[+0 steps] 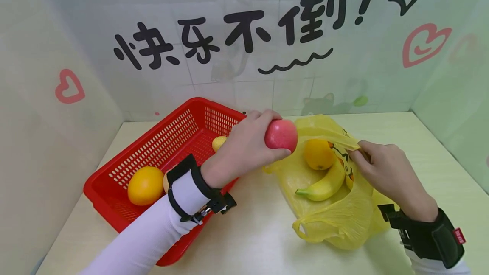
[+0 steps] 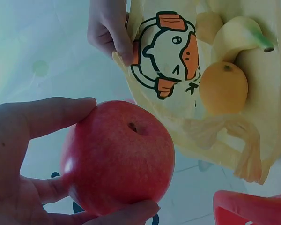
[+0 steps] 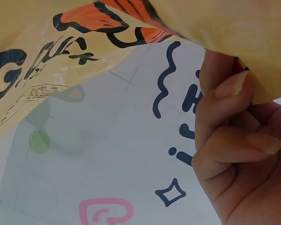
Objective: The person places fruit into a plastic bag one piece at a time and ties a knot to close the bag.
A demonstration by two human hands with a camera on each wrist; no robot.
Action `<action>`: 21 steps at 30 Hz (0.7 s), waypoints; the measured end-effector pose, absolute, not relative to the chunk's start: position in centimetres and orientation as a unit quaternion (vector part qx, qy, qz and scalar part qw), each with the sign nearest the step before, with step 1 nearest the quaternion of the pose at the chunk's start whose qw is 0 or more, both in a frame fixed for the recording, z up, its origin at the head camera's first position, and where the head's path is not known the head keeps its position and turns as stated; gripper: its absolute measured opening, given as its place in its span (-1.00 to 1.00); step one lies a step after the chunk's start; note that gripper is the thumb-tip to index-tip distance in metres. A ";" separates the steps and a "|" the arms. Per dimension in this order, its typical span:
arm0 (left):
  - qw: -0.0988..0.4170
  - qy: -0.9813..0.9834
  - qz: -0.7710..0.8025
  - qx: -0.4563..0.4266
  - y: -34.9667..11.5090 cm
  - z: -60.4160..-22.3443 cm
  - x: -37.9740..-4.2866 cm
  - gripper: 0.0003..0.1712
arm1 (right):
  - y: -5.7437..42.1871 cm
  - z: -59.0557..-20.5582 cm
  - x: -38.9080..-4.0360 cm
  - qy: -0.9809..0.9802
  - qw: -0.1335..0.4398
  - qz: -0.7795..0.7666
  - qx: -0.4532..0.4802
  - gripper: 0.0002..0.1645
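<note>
My left hand grips a red apple between thumb and fingers, above the table between the basket and the bag. The left wrist view shows the apple with its stem end turned up. On the right, my right hand pinches the edge of a yellow plastic bag and holds its mouth open. In the bag lie an orange and a banana, with another round fruit partly hidden behind the banana. The right wrist view shows the curled fingers at the bag's edge.
A red perforated basket stands at the left, holding a large orange, a small yellow fruit and another fruit mostly covered by my left wrist. A printed backdrop rises behind the pale table, with side panels left and right.
</note>
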State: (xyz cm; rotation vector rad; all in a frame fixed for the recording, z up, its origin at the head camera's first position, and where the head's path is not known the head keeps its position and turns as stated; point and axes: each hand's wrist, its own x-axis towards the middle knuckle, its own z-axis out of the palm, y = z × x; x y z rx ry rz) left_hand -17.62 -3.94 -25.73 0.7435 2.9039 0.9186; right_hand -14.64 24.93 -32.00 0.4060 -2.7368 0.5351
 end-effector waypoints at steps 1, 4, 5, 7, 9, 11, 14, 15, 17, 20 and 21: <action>0.006 0.925 0.293 0.242 -3.7 -25.8 -17.5 -0.31 | 25.0 -32.0 -14.6 -0.958 0.162 0.187 0.143 -0.57; 0.019 0.922 0.289 0.255 -3.1 -26.0 -16.9 -0.31 | 25.0 -32.0 -14.6 -0.958 0.163 0.186 0.144 -0.56; 0.023 0.922 0.287 0.260 -2.9 -26.1 -16.7 -0.32 | 25.1 -31.9 -14.6 -0.958 0.163 0.186 0.144 -0.57; 0.030 0.921 0.282 0.268 -2.5 -26.4 -16.4 -0.33 | 25.1 -31.9 -14.7 -0.959 0.163 0.185 0.143 -0.57; 0.035 0.920 0.277 0.274 -2.1 -26.7 -16.1 -0.34 | 25.0 -31.9 -14.8 -0.959 0.163 0.184 0.141 -0.58; 0.037 0.919 0.276 0.278 -1.7 -27.0 -16.0 -0.35 | 25.0 -31.9 -14.8 -0.959 0.163 0.184 0.139 -0.58; 0.040 0.920 0.270 0.282 -1.1 -27.4 -16.0 -0.36 | 25.0 -31.9 -14.8 -0.959 0.166 0.183 0.142 -0.59; 0.042 0.920 0.267 0.285 -0.9 -27.6 -16.0 -0.36 | 25.0 -31.9 -14.8 -0.958 0.168 0.182 0.143 -0.59; 0.044 0.920 0.259 0.290 -0.5 -27.9 -16.0 -0.37 | 25.0 -31.9 -14.8 -0.958 0.171 0.180 0.143 -0.60; 0.043 0.922 0.242 0.298 0.0 -28.5 -15.9 -0.38 | 25.0 -32.0 -14.8 -0.958 0.172 0.178 0.143 -0.61; 0.041 0.923 0.236 0.300 0.2 -28.6 -15.9 -0.39 | 25.0 -32.0 -14.8 -0.959 0.170 0.178 0.142 -0.62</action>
